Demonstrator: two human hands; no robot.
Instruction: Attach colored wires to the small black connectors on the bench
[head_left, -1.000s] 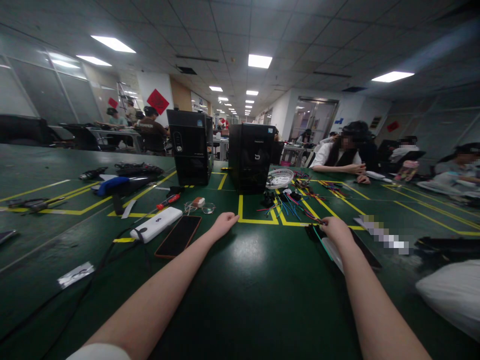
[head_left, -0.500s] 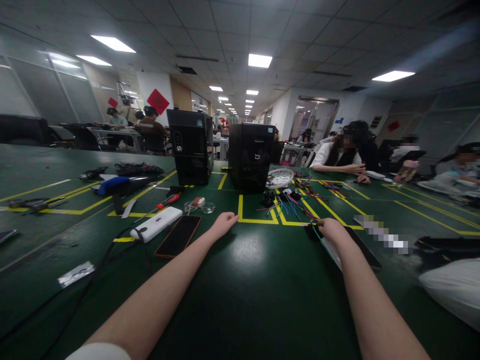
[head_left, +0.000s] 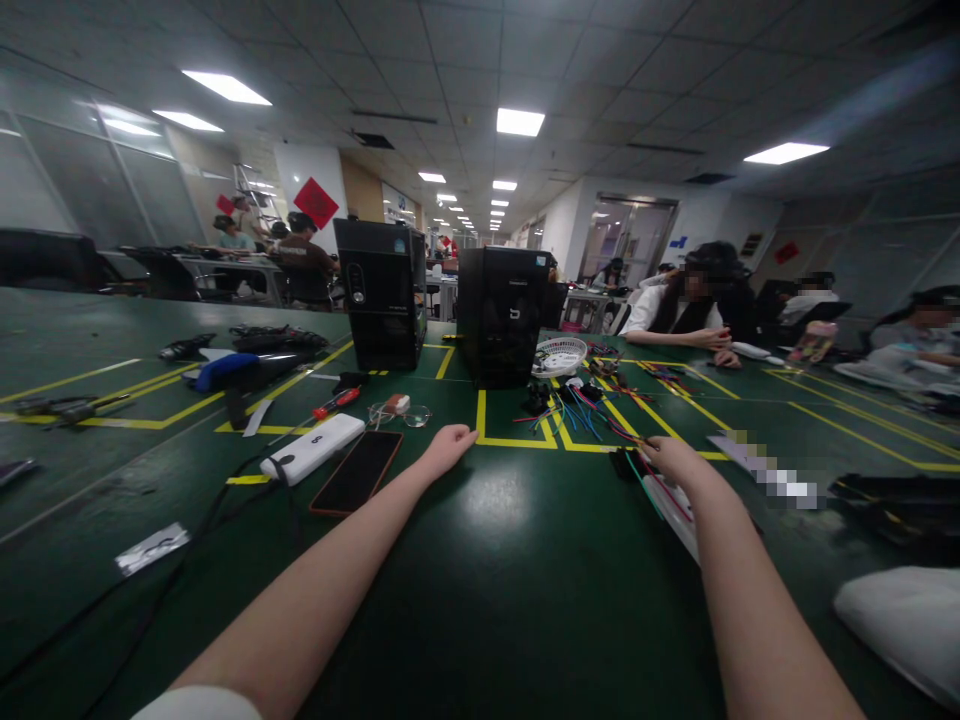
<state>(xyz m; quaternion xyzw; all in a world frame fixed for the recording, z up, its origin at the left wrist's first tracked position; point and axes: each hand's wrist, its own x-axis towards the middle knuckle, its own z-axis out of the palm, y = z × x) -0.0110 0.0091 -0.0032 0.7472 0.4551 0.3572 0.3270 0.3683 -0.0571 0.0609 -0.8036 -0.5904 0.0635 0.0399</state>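
Note:
My left hand point(head_left: 450, 445) rests on the green table point(head_left: 495, 560) with its fingers curled in loosely, and nothing shows in it. It lies just right of a black phone point(head_left: 356, 472) and a white power bank point(head_left: 313, 449). My right hand point(head_left: 673, 460) is closed on thin coloured wires point(head_left: 660, 488), red and green, that run back under the wrist. It sits over a white flat piece point(head_left: 681, 512). A loose tangle of more wires point(head_left: 581, 405) lies just beyond it.
Two black computer towers point(head_left: 382, 295) point(head_left: 501, 315) stand at mid table, with a white basket point(head_left: 561, 355) beside them. Glasses point(head_left: 397, 412), a red screwdriver point(head_left: 337, 402) and a blue tool point(head_left: 225, 372) lie left. A white bundle point(head_left: 900, 620) lies near right. Seated people point(head_left: 690, 310) work at the far right.
My right hand has drawn slightly nearer and to the right, pulling red and green wires along with it. My left hand has not moved. The white bundle sits lower in view.

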